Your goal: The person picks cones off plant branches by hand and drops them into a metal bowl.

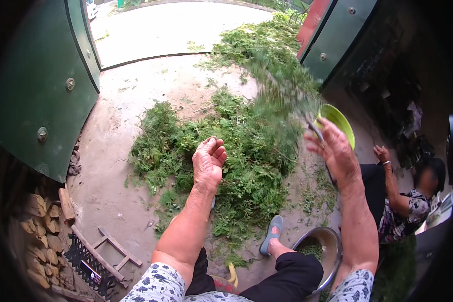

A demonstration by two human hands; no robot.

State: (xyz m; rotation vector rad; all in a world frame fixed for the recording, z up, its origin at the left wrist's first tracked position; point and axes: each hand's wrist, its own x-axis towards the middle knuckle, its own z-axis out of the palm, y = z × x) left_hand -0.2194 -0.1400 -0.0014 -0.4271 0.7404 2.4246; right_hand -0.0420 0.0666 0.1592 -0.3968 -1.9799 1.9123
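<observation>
My right hand [334, 151] is raised at the right, its fingers around the woody stem of a leafy conifer branch [279, 87], which is blurred. My left hand [209, 160] is over the middle of a heap of green conifer cuttings [245, 158], fingers curled with the fingertips together; whether something small is between them cannot be told. Small round green cones show among the sprays. Beside my right knee, a metal basin [333, 260] holds small green cones. A lime-green plastic bowl [338, 120] is just behind my right hand.
Another person [407, 211] sits at the far right. More cut branches [256, 37] lie across the doorway between green metal doors [45, 87]. Split firewood [41, 234], a wooden-framed folding stool [117, 249] and a mobile phone [90, 271] are at the lower left.
</observation>
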